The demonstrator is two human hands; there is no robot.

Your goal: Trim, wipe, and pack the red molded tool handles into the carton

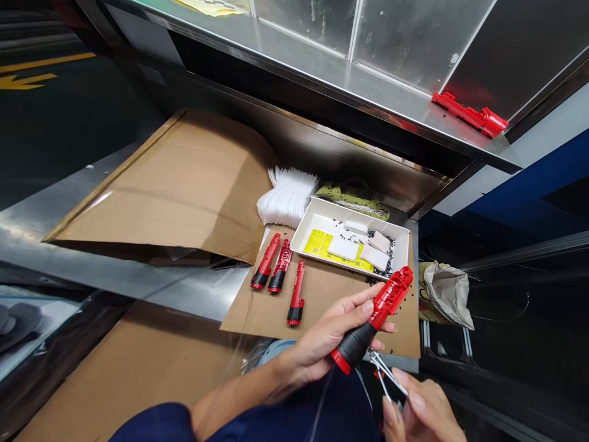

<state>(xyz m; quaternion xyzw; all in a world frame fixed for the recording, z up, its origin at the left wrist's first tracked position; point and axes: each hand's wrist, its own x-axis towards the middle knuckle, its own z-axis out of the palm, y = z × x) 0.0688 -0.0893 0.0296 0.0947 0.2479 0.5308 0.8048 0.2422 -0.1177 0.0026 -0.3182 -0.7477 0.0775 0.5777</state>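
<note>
My left hand [338,328] is closed around a red and black plastic tool housing [389,298], tilted with its open, ribbed red end up to the right. The black grip and red end ring point down toward me. Just below it, my right hand [426,408] pinches slim silver tweezers [386,377], whose tips reach close to the black grip; whether they touch is unclear. Three similar red and black housings [298,291] lie on the cardboard sheet [257,313] to the left. Beyond my left hand sits a white tray [299,242] with white pads and many tiny black pieces.
A large cardboard box [184,184] takes up the left of the metal bench. Behind the tray are a stack of white sheets [289,196] and a green pouch [354,196]. Another red part [469,113] lies on the metal shelf above. A paper bag [446,291] stands at right.
</note>
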